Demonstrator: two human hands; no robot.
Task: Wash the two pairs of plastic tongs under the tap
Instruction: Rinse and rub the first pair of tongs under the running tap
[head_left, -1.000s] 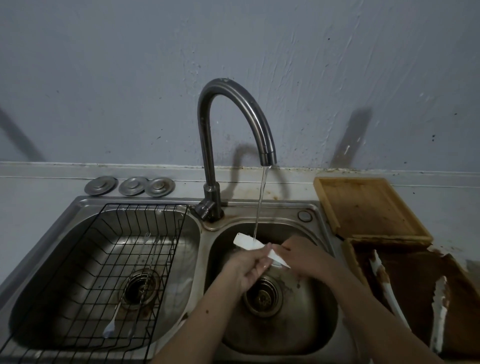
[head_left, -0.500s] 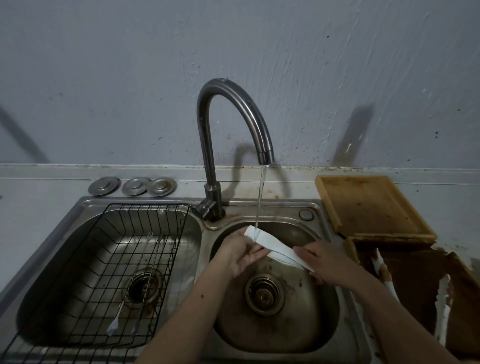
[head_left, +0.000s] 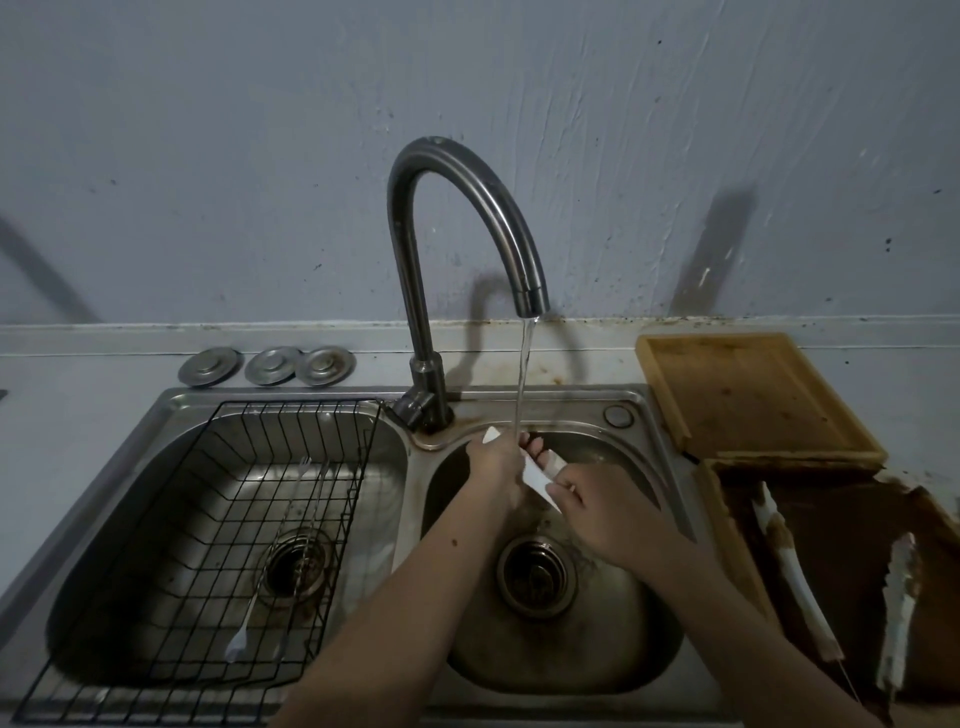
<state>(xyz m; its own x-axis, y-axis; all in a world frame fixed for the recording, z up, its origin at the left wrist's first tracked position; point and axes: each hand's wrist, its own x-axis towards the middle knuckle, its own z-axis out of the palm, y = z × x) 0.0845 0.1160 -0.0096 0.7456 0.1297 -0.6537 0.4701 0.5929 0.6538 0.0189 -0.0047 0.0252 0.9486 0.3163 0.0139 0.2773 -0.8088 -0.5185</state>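
Both hands were on one pair of white tongs (head_left: 537, 480) over the right basin (head_left: 613, 660): my right hand (head_left: 597, 512) pinched its near end, my left hand (head_left: 498, 467) was curled round its far end, under the running tap (head_left: 467, 249). This looked like the first pair's rinse. Next I judged I must rub it clean, then fetch the soiled pair (head_left: 795, 571) lying on the brown tray (head_left: 852, 519) to the right.
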